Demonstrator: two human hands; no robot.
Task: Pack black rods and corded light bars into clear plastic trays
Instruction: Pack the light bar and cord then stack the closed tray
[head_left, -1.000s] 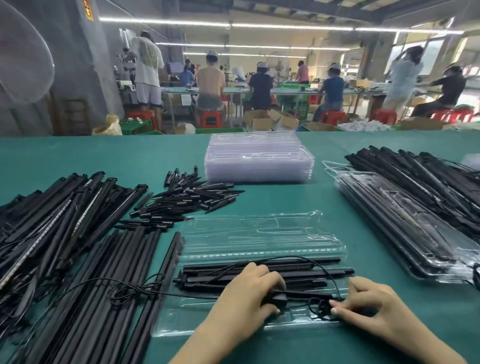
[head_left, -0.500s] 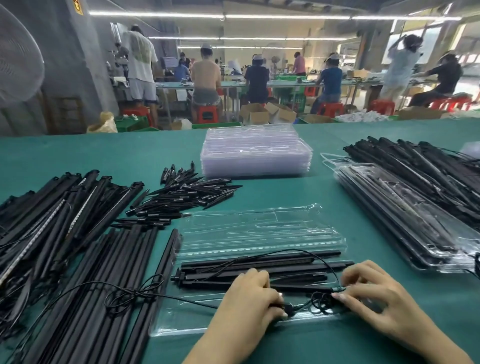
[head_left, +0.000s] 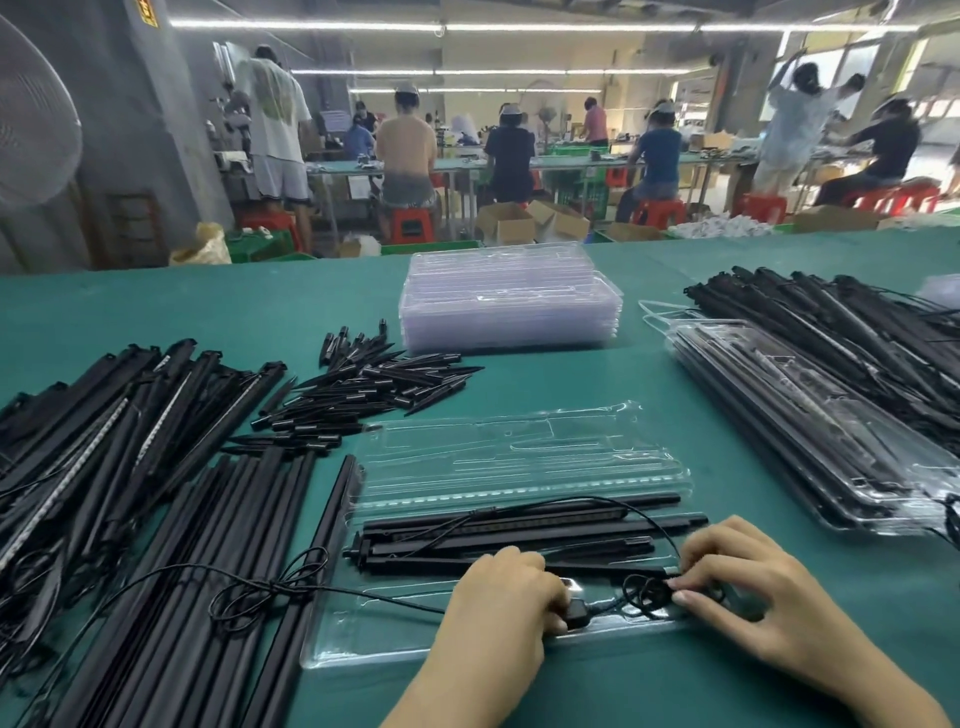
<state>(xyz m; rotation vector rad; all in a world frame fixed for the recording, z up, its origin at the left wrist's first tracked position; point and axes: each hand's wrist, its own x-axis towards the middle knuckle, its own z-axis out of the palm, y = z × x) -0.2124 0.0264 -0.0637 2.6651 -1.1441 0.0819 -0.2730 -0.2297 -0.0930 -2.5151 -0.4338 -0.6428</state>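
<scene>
Both hands (head_left: 506, 597) (head_left: 737, 587) have closed in, seemingly tucking cord (head_left: 641, 592) into tray (head_left: 519, 457).

Bright overhead tube lighting (head_left: 519, 26), soft shadows, wide-angle edge distortion

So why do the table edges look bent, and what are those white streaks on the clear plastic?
Head view: the wide-angle lens bows the green table near the frame edges. The streaks on the open clear tray and the stack of empty trays are glare from the ceiling light strips. Distant workers look soft; both hands look fairly sharp.
</scene>
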